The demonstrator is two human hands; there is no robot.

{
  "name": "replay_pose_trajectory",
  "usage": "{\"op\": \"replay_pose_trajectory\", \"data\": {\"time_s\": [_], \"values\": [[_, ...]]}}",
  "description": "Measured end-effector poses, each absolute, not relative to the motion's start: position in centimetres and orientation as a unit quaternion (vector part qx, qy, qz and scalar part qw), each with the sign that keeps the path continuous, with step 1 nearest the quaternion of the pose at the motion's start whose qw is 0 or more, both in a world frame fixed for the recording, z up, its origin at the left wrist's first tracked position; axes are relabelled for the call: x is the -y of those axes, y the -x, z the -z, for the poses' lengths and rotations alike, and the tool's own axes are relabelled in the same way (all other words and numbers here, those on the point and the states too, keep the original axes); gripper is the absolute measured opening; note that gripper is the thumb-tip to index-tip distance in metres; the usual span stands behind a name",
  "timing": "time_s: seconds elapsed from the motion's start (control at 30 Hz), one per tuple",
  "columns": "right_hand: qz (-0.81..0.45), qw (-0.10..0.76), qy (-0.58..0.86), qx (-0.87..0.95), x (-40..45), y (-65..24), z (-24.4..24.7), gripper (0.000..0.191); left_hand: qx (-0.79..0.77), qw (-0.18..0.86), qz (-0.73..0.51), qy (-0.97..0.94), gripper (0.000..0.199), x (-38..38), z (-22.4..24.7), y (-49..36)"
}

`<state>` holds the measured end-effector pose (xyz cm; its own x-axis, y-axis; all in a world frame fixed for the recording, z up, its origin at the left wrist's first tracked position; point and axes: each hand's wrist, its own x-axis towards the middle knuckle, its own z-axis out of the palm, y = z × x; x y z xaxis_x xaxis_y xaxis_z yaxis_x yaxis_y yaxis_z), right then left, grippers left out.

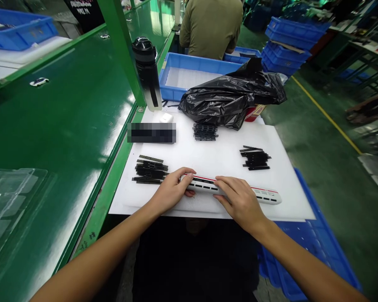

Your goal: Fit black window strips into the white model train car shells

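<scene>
A long white toy train carriage point(204, 185) with a red stripe and black window slots lies on a white foam sheet point(214, 157). My left hand point(171, 189) grips its left end, with the fingers curled over the top. My right hand point(239, 200) presses on its middle, and the right end sticks out past the fingers. Black slotted plastic strips lie in a pile point(150, 170) just left of my left hand. A second pile point(255, 158) sits beyond my right hand, and a smaller stack point(205, 131) lies further back.
A black plastic bag point(229, 98) lies past the foam sheet, with a blue crate point(189, 71) behind it. A black-topped bottle point(147, 71) stands by a green post. A green workbench point(59, 126) runs along the left. A co-worker's back point(211, 29) is ahead.
</scene>
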<state>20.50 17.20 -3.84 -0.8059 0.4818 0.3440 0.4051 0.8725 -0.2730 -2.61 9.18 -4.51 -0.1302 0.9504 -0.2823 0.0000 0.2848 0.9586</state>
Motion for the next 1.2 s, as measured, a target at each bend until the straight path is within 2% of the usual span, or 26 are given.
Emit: {"op": "replay_pose_trajectory", "data": {"time_s": [0.17, 0.33, 0.5, 0.7, 0.9, 1.0, 1.07, 1.13, 1.2], "values": [[-0.091, 0.178, 0.224, 0.954, -18.0, -20.7, 2.8, 0.036, -0.61, 0.457, -0.413, -0.499, 0.054, -8.2, 4.0, 2.9], [-0.129, 0.13, 0.211, 0.96, -18.9, -21.4, 1.1, 0.039, -0.618, 0.278, -0.392, -0.622, 0.034, -8.1, 4.1, 3.0], [-0.147, 0.102, 0.218, 0.959, -18.9, -21.0, 0.9, 0.042, -0.594, 0.187, -0.35, -0.7, 0.029, -8.4, 4.6, 3.3], [-0.084, 0.086, 0.201, 0.972, -19.0, -19.8, 1.6, 0.025, -0.553, 0.096, -0.321, -0.763, 0.025, -8.5, 4.6, 3.4], [-0.021, 0.052, 0.159, 0.986, -17.3, -19.0, -0.1, 0.016, -0.581, 0.066, -0.132, -0.801, 0.025, -8.0, 1.0, 0.4], [-0.027, 0.092, 0.134, 0.986, -16.6, -18.9, -1.7, 0.019, -0.573, 0.083, -0.092, -0.81, 0.023, -7.8, -0.6, -0.6], [-0.027, 0.164, 0.14, 0.976, -16.6, -20.3, -2.3, 0.029, -0.607, 0.091, -0.11, -0.782, 0.027, -7.3, -1.3, 1.3], [-0.022, 0.25, 0.187, 0.95, -17.2, -23.3, -1.9, 0.04, -0.694, 0.07, -0.139, -0.702, 0.031, -5.7, -1.8, 6.0], [-0.018, 0.32, 0.281, 0.905, -18.2, -27.9, -0.2, 0.039, -0.82, 0.001, -0.147, -0.553, 0.033, -2.4, -2.0, 12.7]]}}
